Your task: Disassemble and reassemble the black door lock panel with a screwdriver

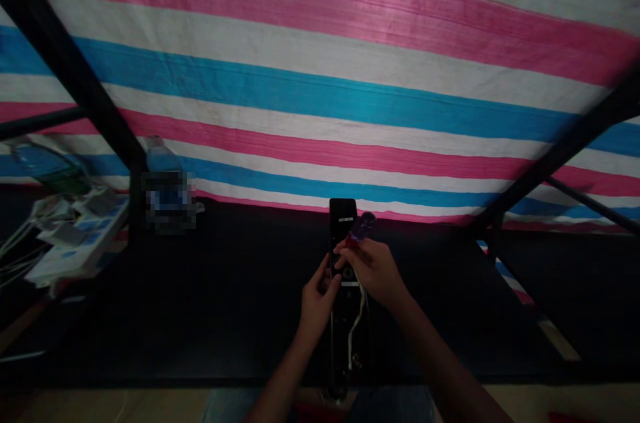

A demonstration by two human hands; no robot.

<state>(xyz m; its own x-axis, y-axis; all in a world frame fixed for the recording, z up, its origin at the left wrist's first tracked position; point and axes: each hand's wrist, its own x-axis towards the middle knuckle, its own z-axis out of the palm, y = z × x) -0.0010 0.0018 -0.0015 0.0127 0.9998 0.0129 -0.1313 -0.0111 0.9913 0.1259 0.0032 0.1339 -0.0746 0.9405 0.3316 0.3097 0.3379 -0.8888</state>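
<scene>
A long, narrow black panel (343, 210) lies lengthwise on the dark table, with small pale labels and a round part on its face. My left hand (319, 296) grips its left edge, thumb on the near side. In my right hand (376, 270), the fingers close around a screwdriver (363, 226) with a clear purple and red handle, tilted over the panel. Its tip is hidden behind my fingers. A whitish cable (356, 326) runs from under my right hand down along the lower panel. The dim light blurs finer details.
On the left, a white power strip (80, 243) holds tangled chargers and cables. A plastic bottle (163, 160), partly pixelated, stands beside a black frame post (107, 110). Another bottle (47, 166) is further left. A striped tarp (320, 96) hangs behind the black table (240, 296).
</scene>
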